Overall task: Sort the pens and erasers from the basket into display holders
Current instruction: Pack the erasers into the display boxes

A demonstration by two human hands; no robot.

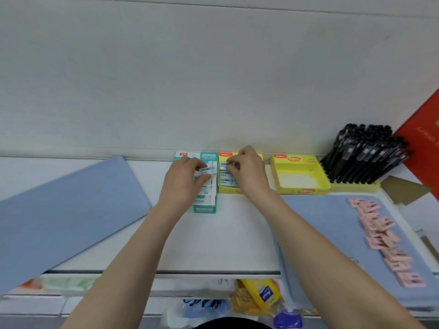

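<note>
Left hand (184, 179) pinches an eraser (206, 170) over the teal box (205, 208), right hand (247, 172) another at the yellow box (228, 189); a crooked release could wedge either askew.

The teal box (205, 206) and yellow box (304, 191) look like printed card with a slight sheen. The eraser (207, 170) pinched by the left hand (183, 184) and the other eraser (225, 165) pinched by the right hand (247, 172) wear shiny clear film (it catches the light). The pens (363, 157) are glossy black plastic. The blue mat (71, 210) looks matt and smooth; the pink erasers (380, 230) matt; the shelf (225, 236) smooth white.
</note>
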